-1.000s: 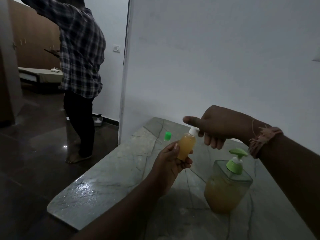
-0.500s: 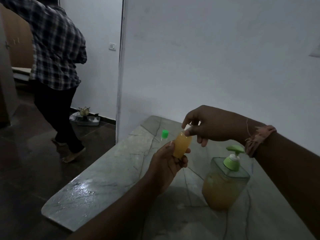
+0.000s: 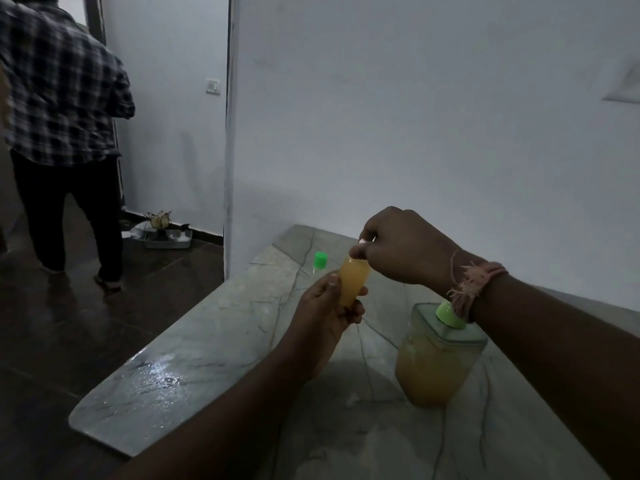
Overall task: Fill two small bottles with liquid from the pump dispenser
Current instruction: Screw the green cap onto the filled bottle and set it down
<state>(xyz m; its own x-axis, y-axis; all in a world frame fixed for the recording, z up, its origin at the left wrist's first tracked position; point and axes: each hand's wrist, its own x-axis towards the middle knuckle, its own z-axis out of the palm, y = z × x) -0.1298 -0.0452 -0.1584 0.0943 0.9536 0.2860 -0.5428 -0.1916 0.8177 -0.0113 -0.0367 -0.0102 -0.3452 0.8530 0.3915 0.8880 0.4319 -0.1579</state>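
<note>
My left hand (image 3: 329, 311) grips a small bottle (image 3: 352, 282) full of orange-yellow liquid, tilted a little and held above the marble slab (image 3: 194, 355). Over its neck, my right hand (image 3: 398, 247) pinches the bottle's white cap (image 3: 362, 241) with thumb and fingers. A second small clear bottle with a green cap (image 3: 320, 260) stands on the slab just behind and to the left. The pump dispenser (image 3: 434, 362), a clear square jar of orange liquid with a green pump, stands at the right; my right wrist hides its pump head.
A white wall rises right behind the slab. Left of the slab lies dark glossy floor, where a person in a checked shirt (image 3: 62, 98) stands with their back to me. A small tray with a lotus-shaped holder (image 3: 162, 233) sits by the wall corner.
My right hand has turned from gripping the cap sideways to pinching it from above. The bottle has stayed in my left hand. The person in the background has walked further left.
</note>
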